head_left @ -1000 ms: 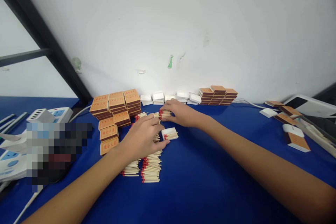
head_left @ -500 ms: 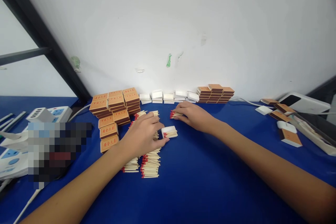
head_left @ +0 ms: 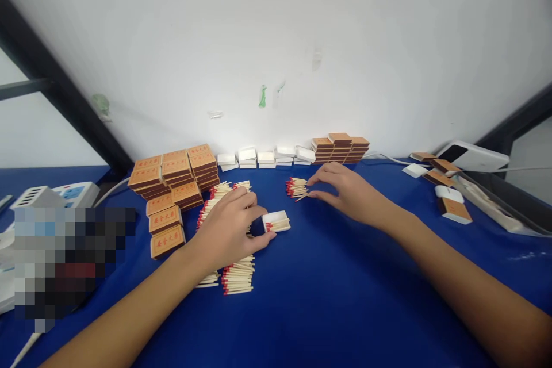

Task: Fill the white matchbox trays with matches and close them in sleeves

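Observation:
My left hand (head_left: 230,224) reaches over the rows of red-tipped matches (head_left: 239,276) and covers part of them. Its thumb and fingers hold the left end of a small white matchbox tray (head_left: 282,215), with several matches in it. Farther back and to the right, my right hand (head_left: 345,192) has thumb and fingertips closed around the plain ends of a small bunch of matches (head_left: 296,187). Their red heads fan out to the left, low over or on the blue table; which of the two I cannot tell.
Stacked orange matchboxes (head_left: 176,164) stand at the left, and another stack (head_left: 340,149) is by the wall. White trays (head_left: 266,159) line the wall between them. At right lie loose matchboxes (head_left: 455,209) and a white device (head_left: 480,155). A power strip (head_left: 75,194) lies at left.
The view has swung a little to the right. My right hand has shifted right relative to the tray, with the bunch of matches now showing more. My left hand stays at the tray.

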{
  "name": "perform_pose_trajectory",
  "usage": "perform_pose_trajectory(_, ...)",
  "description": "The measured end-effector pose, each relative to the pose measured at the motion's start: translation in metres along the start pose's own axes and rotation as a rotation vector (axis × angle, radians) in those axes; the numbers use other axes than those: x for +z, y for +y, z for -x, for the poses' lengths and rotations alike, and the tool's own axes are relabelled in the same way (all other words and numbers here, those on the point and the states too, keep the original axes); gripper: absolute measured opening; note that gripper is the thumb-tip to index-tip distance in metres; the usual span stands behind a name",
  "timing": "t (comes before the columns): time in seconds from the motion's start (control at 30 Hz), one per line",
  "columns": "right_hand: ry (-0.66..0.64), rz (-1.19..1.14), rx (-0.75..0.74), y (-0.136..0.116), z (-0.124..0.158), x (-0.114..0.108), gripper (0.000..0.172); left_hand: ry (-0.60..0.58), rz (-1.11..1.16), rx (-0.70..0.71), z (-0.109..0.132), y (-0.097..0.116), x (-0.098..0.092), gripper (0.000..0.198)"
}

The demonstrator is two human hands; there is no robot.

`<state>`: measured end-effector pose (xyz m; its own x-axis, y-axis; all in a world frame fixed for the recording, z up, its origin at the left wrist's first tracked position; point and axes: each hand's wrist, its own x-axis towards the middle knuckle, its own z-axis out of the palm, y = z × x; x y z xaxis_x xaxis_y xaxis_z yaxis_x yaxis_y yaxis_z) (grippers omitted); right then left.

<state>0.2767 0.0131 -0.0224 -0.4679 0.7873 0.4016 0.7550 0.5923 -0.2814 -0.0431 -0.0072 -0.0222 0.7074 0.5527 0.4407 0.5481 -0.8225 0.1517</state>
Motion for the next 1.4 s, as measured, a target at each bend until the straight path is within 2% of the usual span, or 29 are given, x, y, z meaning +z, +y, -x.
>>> perform_pose_trajectory(0.23,-0.154,0.002,-0.003,-0.001,0.004,0.005,0.018,0.052,-0.032,0.049,-0.003,0.005,-0.005,0.025)
perform_pose_trajectory(0.63,-0.194,0.051,0.061,0.001,0.007,0.013,0.025,0.029,-0.019,0.06,-0.005,0.004,0.001,0.025)
perform_pose_trajectory(0.77,-0.211,0.106,0.067,0.003,0.007,0.011,0.022,0.029,-0.03,0.059,-0.005,0.004,0.001,0.025)
perform_pose_trajectory(0.9,-0.164,0.117,0.08,-0.012,0.006,0.003,0.018,0.042,-0.026,0.075,-0.004,0.003,0.003,0.026)
perform_pose_trajectory(1.0,-0.141,0.077,0.01,-0.034,0.008,0.003,0.016,0.056,-0.026,0.083,-0.003,0.004,0.004,0.027)
perform_pose_trajectory(1.13,-0.135,0.087,-0.117,-0.057,0.013,0.016,0.014,0.065,-0.041,0.1,-0.003,0.005,0.004,0.027)
perform_pose_trajectory(1.4,-0.085,0.297,-0.239,-0.067,0.019,0.034,0.024,0.057,-0.046,0.113,-0.003,0.008,0.004,0.026)
